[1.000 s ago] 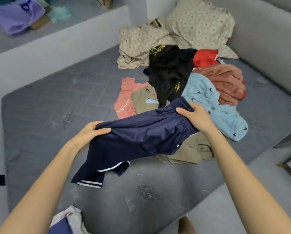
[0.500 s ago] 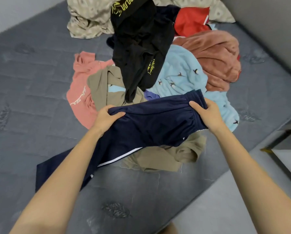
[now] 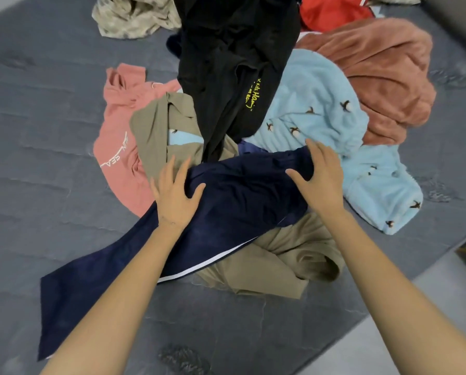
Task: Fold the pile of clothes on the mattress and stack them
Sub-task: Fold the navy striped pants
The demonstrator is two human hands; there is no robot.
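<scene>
Now the navy trousers [image 3: 240, 196] are laid down slantwise, with the waist end resting on the khaki garment [image 3: 280, 261] at the near edge of the pile of clothes and the leg stretched out over the grey mattress [image 3: 37, 131] toward the near left. Half a second earlier they were held up by their top edge, pinched in both hands; that grip has been let go. The left hand [image 3: 176, 193] is spread flat on the trousers partway along, fingers straight and apart. The right hand [image 3: 321, 180] is opened too, thumb out, fingers loosely spread over the waistband end, just beside the light blue fleece [image 3: 315, 104]. Nothing is grasped by either hand. A white stripe is shown along the lower seam of the trousers. Behind, a black garment [image 3: 231, 63] with yellow lettering is draped over the middle of the pile, with a pink shirt [image 3: 118, 147] to its left and a rust-brown fleece [image 3: 383, 77] to the right. The pile is seen closer than before
</scene>
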